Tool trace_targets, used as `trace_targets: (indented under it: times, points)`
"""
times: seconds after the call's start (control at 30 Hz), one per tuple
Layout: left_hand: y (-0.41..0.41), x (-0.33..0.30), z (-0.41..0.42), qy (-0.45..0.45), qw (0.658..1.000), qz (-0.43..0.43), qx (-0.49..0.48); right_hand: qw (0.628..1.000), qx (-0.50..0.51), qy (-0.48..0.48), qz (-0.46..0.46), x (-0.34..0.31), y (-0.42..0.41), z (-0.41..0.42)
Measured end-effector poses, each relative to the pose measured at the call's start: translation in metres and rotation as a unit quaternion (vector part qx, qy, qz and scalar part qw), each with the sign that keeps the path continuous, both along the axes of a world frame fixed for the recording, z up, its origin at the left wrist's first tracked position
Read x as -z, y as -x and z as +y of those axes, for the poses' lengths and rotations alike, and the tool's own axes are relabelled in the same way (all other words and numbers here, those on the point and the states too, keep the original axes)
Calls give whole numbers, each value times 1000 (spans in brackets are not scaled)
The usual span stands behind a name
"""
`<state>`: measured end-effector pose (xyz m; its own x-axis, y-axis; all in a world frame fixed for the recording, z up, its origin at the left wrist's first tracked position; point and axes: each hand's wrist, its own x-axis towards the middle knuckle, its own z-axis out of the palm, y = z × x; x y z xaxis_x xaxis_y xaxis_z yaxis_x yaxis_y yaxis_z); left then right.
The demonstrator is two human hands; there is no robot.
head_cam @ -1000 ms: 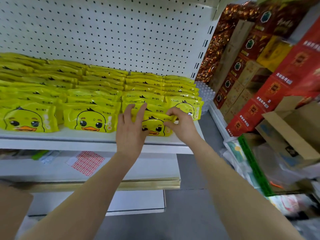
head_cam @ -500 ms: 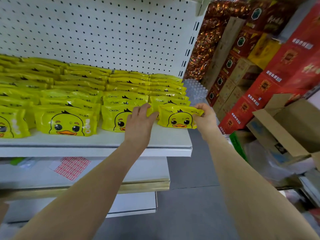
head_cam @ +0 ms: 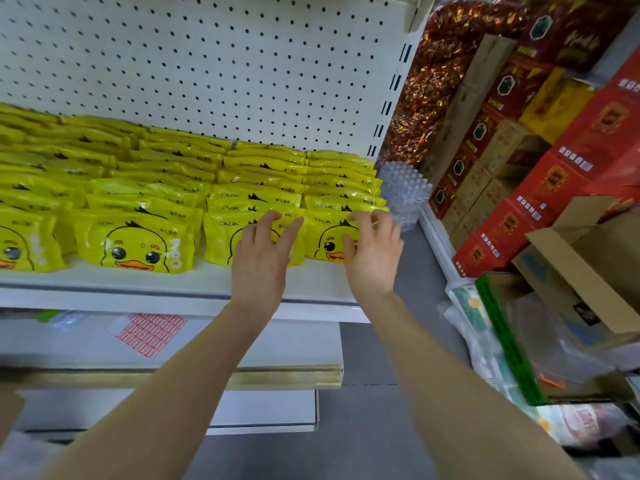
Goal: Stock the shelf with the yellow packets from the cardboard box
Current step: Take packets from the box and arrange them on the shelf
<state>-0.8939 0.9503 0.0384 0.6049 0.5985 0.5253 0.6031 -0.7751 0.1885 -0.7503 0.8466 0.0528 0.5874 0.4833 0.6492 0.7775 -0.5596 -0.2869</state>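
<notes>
Yellow packets (head_cam: 194, 188) fill the shelf (head_cam: 180, 285) in rows. Half a second ago the right hand (head_cam: 372, 252) pinched the rightmost front packet (head_cam: 329, 242); now that packet stands in line, so another unit looks stocked. Its fingers are loosely curled at the packet's top, holding nothing clearly. The left hand (head_cam: 261, 256) rests spread fingers on the neighbouring packet (head_cam: 221, 242).

yellow packets (head_cam: 138, 244): duck print | upright rows | on shelf (head_cam: 173, 282)

Single head-worn wide-angle view, facing forward and slightly down, close to the shelf (head_cam: 173, 289), arms entering from below
</notes>
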Motion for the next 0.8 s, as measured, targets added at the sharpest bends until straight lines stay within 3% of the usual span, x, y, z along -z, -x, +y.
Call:
trace_targets:
  times: [0.2, 0.8]
  points:
    - [11, 8, 3, 32, 996, 32, -75, 990, 26, 110, 81, 25, 13, 18]
    - [-26, 8, 47, 27, 998, -10, -63, 995, 26, 75, 57, 30, -24, 50]
